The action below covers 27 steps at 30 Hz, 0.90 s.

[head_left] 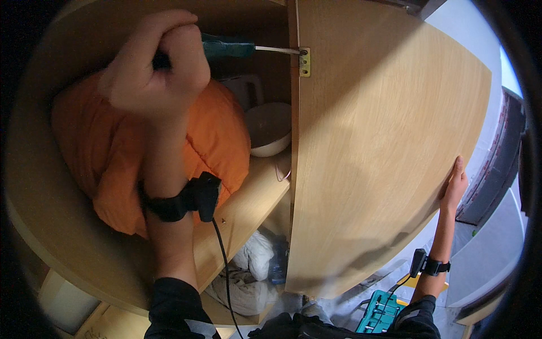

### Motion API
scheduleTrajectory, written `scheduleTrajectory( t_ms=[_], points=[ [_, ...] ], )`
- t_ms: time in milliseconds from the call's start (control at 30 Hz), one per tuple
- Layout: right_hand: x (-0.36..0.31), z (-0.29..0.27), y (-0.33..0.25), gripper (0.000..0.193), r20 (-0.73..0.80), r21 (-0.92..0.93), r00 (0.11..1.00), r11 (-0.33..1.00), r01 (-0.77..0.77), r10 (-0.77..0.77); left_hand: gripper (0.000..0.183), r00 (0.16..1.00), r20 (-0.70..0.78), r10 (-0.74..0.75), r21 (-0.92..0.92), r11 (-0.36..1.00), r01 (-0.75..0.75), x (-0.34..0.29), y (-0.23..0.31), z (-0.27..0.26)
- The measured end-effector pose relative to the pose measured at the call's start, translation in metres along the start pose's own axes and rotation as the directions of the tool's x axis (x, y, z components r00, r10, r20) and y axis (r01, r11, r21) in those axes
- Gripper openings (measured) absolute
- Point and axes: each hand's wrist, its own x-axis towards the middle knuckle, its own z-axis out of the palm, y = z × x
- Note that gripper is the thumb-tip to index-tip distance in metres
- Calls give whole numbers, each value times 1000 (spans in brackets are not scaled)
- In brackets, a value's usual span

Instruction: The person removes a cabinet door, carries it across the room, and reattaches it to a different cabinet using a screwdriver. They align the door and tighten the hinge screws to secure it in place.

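My left hand (164, 65) is closed round the green handle of a screwdriver (228, 47). Its thin metal shaft reaches right, and the tip meets a brass-coloured hinge plate (305, 62) at the upper inner edge of a wooden cabinet door (384, 141). My right hand (454, 185) grips the door's outer edge on the right, thumb along the front face; the other fingers are hidden behind it. Below my left hand, an orange padded cloth bundle (214, 135) fills much of the cabinet.
A white bowl (270, 129) stands on the shelf (248, 192) beside the bundle. Pale cloth (254, 254) lies on the level below. A teal tool case (379, 311) is on the floor. Black cables run from bands on both my forearms. A grey panel (488, 254) stands at the right.
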Motion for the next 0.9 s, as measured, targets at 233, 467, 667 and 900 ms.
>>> scheduleTrajectory(
  t_ms=[233,467,667,900],
  points=[
    [4,-4,5,57,35,30,999,999,-33,32,15,991,-82,108,-65,991,-114,-7,-10,14],
    [2,-3,2,57,9,-17,1000,1000,-6,6,16,994,-63,88,-65,994,-92,-4,-8,11],
    [-1,-1,-3,58,5,-15,1000,1000,-8,8,17,996,-88,25,-65,997,-31,-3,-5,11],
    [-4,1,-7,60,0,-38,1000,999,-5,5,17,990,-69,122,-9,992,-122,0,-5,10]
  ],
)
